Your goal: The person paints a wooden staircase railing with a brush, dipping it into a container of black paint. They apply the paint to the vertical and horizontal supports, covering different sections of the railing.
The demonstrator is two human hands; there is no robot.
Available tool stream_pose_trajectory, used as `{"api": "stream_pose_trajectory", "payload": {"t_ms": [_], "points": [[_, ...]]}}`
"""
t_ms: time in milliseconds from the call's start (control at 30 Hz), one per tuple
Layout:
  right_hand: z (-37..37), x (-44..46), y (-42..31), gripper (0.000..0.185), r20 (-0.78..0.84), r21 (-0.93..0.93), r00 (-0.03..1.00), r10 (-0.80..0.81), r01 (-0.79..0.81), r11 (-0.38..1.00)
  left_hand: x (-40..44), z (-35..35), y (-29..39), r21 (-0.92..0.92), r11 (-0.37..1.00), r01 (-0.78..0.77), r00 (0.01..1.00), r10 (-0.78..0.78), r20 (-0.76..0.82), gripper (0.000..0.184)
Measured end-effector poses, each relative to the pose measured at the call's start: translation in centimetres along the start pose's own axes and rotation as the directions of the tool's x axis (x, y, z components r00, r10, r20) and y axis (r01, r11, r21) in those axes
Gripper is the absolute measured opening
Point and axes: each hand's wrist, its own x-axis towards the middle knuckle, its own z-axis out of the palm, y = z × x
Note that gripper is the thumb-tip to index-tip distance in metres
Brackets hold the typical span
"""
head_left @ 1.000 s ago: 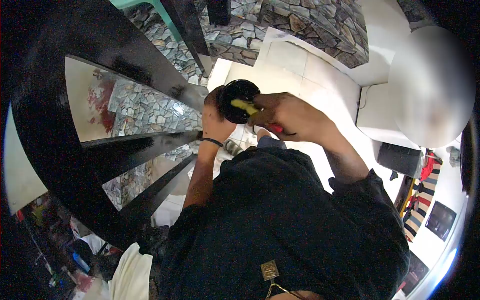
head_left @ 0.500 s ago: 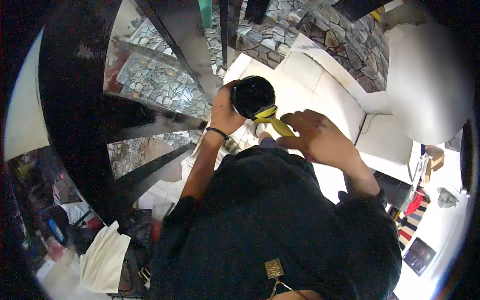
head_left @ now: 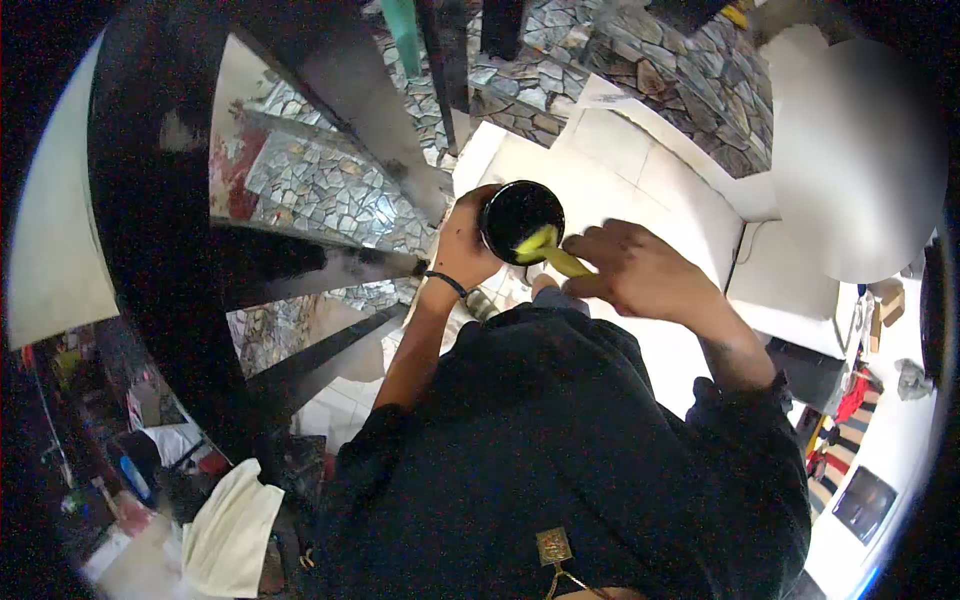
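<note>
My left hand point(head_left: 468, 245) is wrapped round a round black container point(head_left: 508, 212) with a dark, glossy inside, held up in front of my chest. A yellow tool point(head_left: 568, 263) dips over the near right rim, its front end inside the container. My right hand point(head_left: 640, 270) grips the other end of this tool between thumb and fingers, just right of the container. The part of the tool under my fingers is hidden.
Dark glossy railing bars point(head_left: 160, 190) curve along the left. Stone-patterned surfaces point(head_left: 340, 190) show behind them, and pale tiled steps point(head_left: 610, 150) lie beyond my hands. A cream cloth point(head_left: 232, 530) hangs at lower left. A blurred pale oval covers the upper right.
Over the last second, the container's opening has come into fuller view and the yellow tool has gone from over it to the near right rim. The whole view has shifted.
</note>
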Motion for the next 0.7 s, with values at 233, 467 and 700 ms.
{"api": "stream_pose_trajectory", "payload": {"t_ms": [233, 467, 700], "points": [[-1.4, -0.9, -0.2, 0.027, -0.165, 0.071, 0.985, 0.05, -0.039, 0.997, 0.3, -0.6, 1.2, -0.003, 0.997, 0.077, 0.996, -0.077, 0.042, 0.06], [0.4, -1.7, -0.5, 0.011, -0.259, 0.54, 0.891, 0.374, -0.187, 0.821, -1.7, 1.0, -0.9, 0.065, 0.994, 0.092, 0.991, -0.085, -0.103, 0.068], [4.1, 0.0, 0.7, 0.014, -0.184, 0.956, 0.662, 0.727, -0.052, 0.29, -1.3, 3.2, -1.6, 0.207, 0.977, -0.043, 0.995, 0.061, -0.081, 0.071]]}}
